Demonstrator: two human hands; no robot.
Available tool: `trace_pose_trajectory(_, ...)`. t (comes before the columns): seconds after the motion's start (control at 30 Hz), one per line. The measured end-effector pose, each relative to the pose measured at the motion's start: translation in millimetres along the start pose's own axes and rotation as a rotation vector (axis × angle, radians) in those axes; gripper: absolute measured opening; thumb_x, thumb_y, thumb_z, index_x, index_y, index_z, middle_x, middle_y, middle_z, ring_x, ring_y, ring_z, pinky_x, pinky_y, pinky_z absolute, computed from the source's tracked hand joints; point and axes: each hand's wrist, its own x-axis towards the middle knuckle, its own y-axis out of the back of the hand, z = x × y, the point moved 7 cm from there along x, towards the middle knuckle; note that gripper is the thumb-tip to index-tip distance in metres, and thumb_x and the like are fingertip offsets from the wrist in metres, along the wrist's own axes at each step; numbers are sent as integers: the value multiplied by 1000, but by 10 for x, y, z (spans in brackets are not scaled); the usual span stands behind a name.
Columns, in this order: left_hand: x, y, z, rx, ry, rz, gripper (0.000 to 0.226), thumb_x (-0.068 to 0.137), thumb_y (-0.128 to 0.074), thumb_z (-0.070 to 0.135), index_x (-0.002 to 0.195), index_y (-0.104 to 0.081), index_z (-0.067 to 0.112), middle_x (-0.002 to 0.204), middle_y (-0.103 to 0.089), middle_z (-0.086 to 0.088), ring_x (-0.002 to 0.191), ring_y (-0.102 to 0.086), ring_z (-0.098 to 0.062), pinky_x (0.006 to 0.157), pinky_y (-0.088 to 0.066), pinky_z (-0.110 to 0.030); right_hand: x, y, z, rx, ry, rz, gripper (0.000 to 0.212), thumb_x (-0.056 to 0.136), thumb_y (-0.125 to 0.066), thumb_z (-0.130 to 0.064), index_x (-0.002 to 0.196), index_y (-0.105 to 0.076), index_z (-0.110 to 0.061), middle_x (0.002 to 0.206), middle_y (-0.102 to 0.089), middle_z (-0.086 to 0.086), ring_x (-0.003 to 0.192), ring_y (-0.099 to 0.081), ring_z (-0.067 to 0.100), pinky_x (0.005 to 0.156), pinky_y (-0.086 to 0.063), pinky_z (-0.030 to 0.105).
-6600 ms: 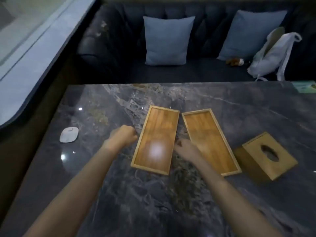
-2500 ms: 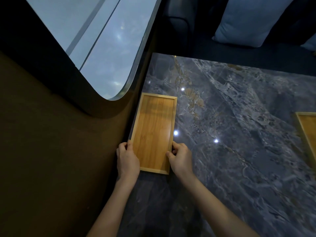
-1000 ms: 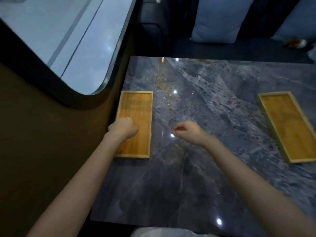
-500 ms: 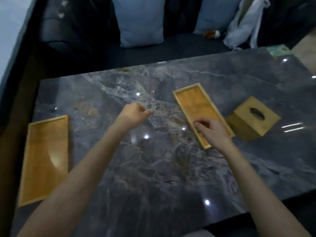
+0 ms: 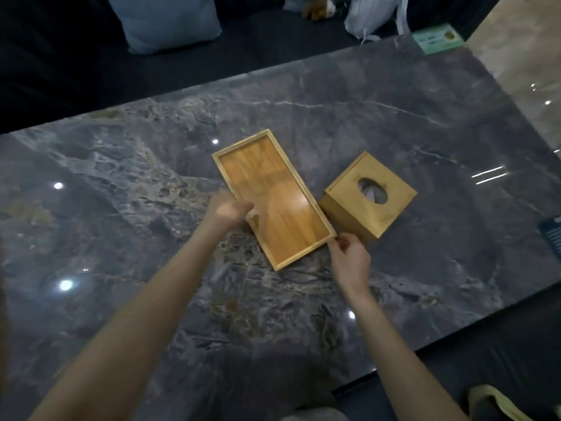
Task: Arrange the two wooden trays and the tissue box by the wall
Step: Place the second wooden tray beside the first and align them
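Wooden and honey-coloured, the tray point(image 5: 273, 199) lies flat near the middle of the dark marble table point(image 5: 121, 238), turned at an angle so its long sides run from upper left to lower right. My left hand point(image 5: 228, 209) is at its left long edge, about halfway along, fingers curled with the thumb reaching over the rim onto the tray's inside; it looks like a closing pinch on that rim, though the hand is blurred and I cannot tell how firm the contact is. My right hand point(image 5: 349, 256) is at the tray's near right corner, thumb and forefinger drawn together right at the corner, touching or almost touching the wood. Just beside the tray on its right stands the wooden tissue box point(image 5: 368, 196), its near left corner close against the tray's right edge, the oval opening on top showing a bit of pale tissue. Only this one tray is in view. Beyond the table's far edge sit a dark sofa, a pale blue cushion point(image 5: 167, 21) and a white bag point(image 5: 372, 12).
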Motion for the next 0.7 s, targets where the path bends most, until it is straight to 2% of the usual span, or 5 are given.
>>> trace_pose_trajectory(0.13, 56, -190, -94, -110, 154, 27, 39, 84, -60, 27, 111, -58, -2, 105, -67, -20, 91, -68, -34, 74, -57, -42, 92, -132, 56, 87, -84, -24, 41, 90, -54, -27, 122, -54, -2, 104, -68, 22, 95, -64, 37, 87, -52, 46)
trace_pose_trajectory(0.2, 70, -220, -132, -105, 193, 56, 45, 81, -63, 30, 113, -55, -2, 109, -66, -21, 93, -66, -34, 78, -57, -42, 129, -200, 55, 113, -105, -42, 44, 88, -56, -31, 124, -53, -5, 101, -70, 22, 91, -66, 38, 82, -55, 52)
trace_pose_trajectory(0.37, 75, -248, -185, -97, 151, 151, 40, 76, -68, 18, 111, -56, 2, 110, -66, -21, 98, -64, -34, 84, -55, -40, 153, -260, 78, 132, -123, 0, 36, 84, -62, -25, 115, -57, -8, 94, -71, 21, 83, -69, 38, 74, -58, 53)
trace_pose_trajectory(0.57, 90, -255, -290, -268, 181, 147, 32, 76, -69, 12, 107, -61, 12, 107, -69, -13, 90, -68, -30, 79, -58, -46, 166, -271, 76, 136, -134, 22, 30, 82, -62, -18, 109, -59, -7, 91, -73, 21, 81, -70, 35, 78, -58, 47)
trace_pose_trajectory(0.7, 72, -208, -295, -280, 150, 122, 31, 74, -71, 11, 104, -65, 15, 103, -70, -13, 85, -69, -30, 78, -58, -46, 126, -283, 80, 146, -130, 19, 25, 82, -61, -15, 105, -59, -7, 91, -73, 20, 81, -70, 33, 81, -57, 46)
